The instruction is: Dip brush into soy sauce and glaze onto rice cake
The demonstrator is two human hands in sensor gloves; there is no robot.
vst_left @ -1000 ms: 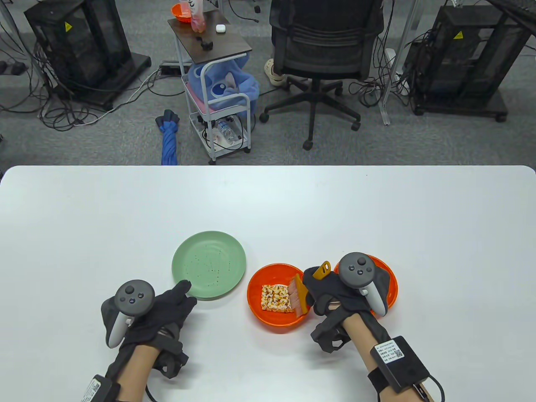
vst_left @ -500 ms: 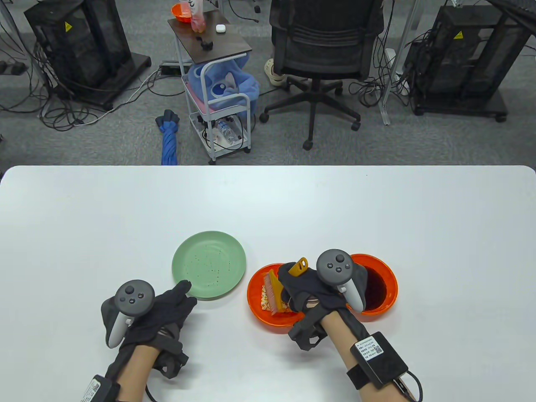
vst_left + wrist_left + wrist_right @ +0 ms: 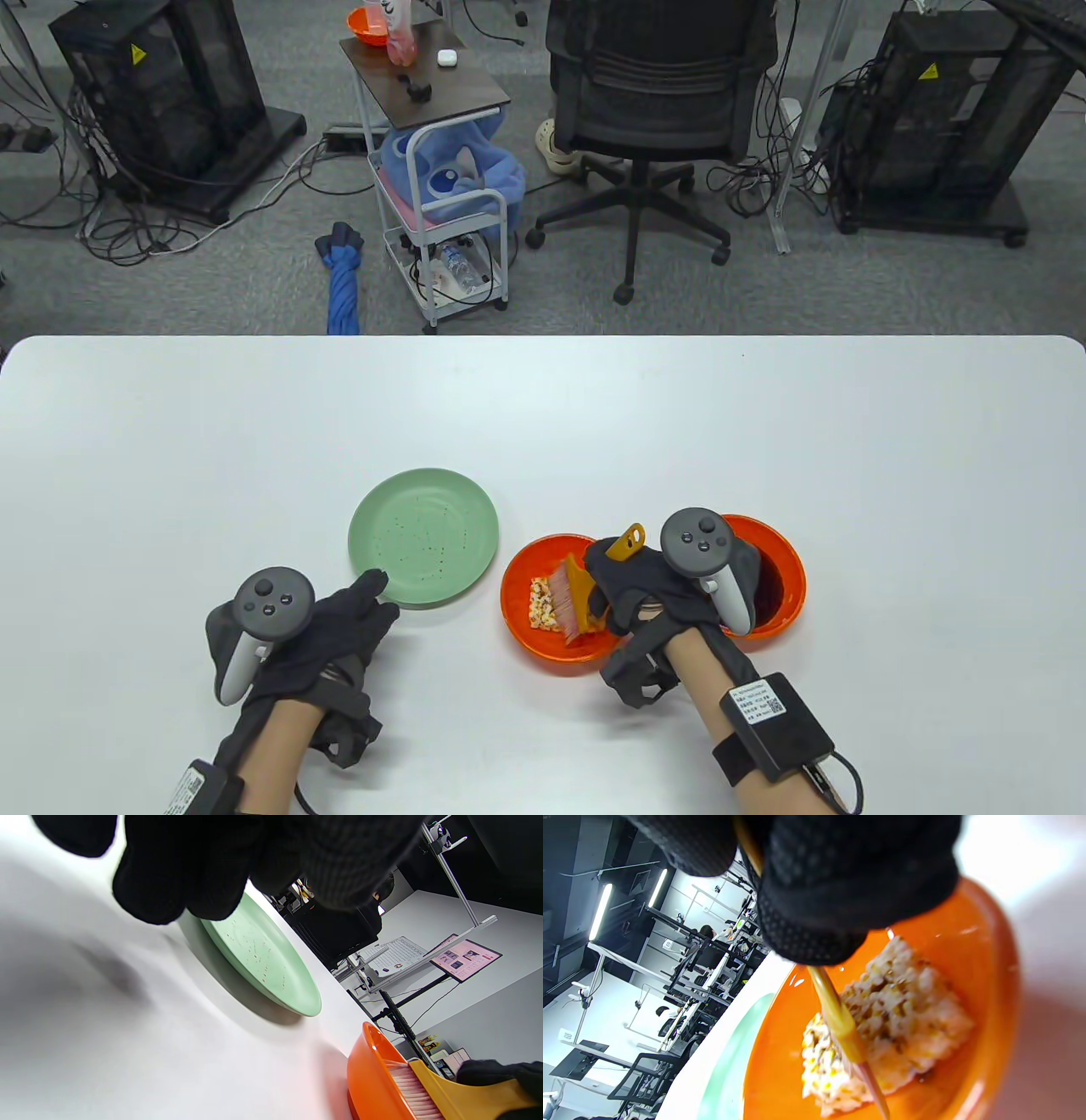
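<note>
White table (image 3: 543,407), office clutter behind. Our right hand (image 3: 645,586) grips the brush (image 3: 570,601) by its yellow handle, bristles laid across the rice cake (image 3: 543,604) in the near orange bowl (image 3: 517,624). Soy sauce bowl (image 3: 785,586) sits just right of it, mostly hidden by our hand. Left hand (image 3: 339,632) holds nothing, fingers loose, tips at the green plate (image 3: 424,536) rim; contact unclear. For the glaze we'd keep bristles flat, light pressure, even strokes edge to edge, so the cake doesn't crumble or slide.

We can read no text: the white label (image 3: 763,708) on the right wrist box carries print and a QR code, too small to read.
</note>
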